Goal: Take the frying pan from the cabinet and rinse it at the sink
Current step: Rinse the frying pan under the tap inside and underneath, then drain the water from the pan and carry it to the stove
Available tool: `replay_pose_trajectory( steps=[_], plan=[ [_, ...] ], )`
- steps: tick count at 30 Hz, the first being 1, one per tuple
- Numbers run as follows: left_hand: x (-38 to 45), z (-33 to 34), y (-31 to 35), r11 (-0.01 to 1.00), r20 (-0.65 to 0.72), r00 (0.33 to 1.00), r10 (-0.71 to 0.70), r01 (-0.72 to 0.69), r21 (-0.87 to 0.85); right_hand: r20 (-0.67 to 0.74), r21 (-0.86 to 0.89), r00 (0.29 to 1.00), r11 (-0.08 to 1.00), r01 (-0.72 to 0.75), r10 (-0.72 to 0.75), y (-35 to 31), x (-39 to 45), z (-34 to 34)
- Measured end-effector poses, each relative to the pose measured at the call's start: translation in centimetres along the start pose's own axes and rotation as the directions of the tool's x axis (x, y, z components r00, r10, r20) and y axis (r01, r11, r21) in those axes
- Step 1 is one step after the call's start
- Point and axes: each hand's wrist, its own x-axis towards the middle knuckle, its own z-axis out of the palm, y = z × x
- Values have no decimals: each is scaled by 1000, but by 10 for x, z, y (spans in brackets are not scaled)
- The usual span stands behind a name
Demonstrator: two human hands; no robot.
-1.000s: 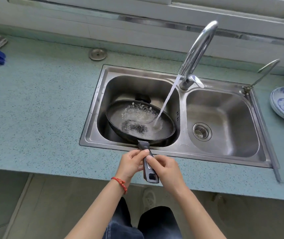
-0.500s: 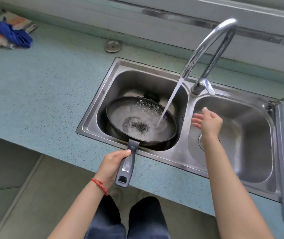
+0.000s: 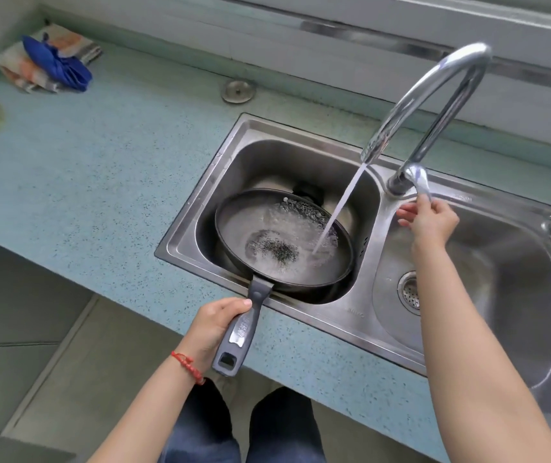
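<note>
Left hand [image 3: 215, 324] grips the grey handle of the black round frying pan [image 3: 284, 240], holding the pan level in the left basin of the stainless double sink [image 3: 344, 315] so water pools instead of spilling. Stream from the curved chrome tap [image 3: 434, 95] lands at the pan's 3 o'clock side. Right hand [image 3: 429, 218] has fingers curled on the chrome tap lever [image 3: 419, 182], likely to adjust or stop flow. Rinse looks underway. Blue cloth [image 3: 56, 66] lies on the speckled blue worktop [image 3: 100, 168] at 10 o'clock, well apart.
</note>
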Motion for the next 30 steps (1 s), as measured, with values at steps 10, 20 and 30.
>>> replay_pose_trajectory(
  steps=[10, 20, 30],
  plan=[
    [-3, 3, 1, 1000, -4, 1000, 23, -23, -20, -5, 73, 996, 994, -85, 85, 4, -19, 28],
    [0, 2, 1, 998, 47, 997, 57, -58, 25, 94, -67, 982, 985, -160, 165, 11, -59, 22],
    [17, -12, 2, 974, 182, 978, 103, -136, 180, 344, -370, 892, 915, -158, 293, 41, -250, 31]
  ],
)
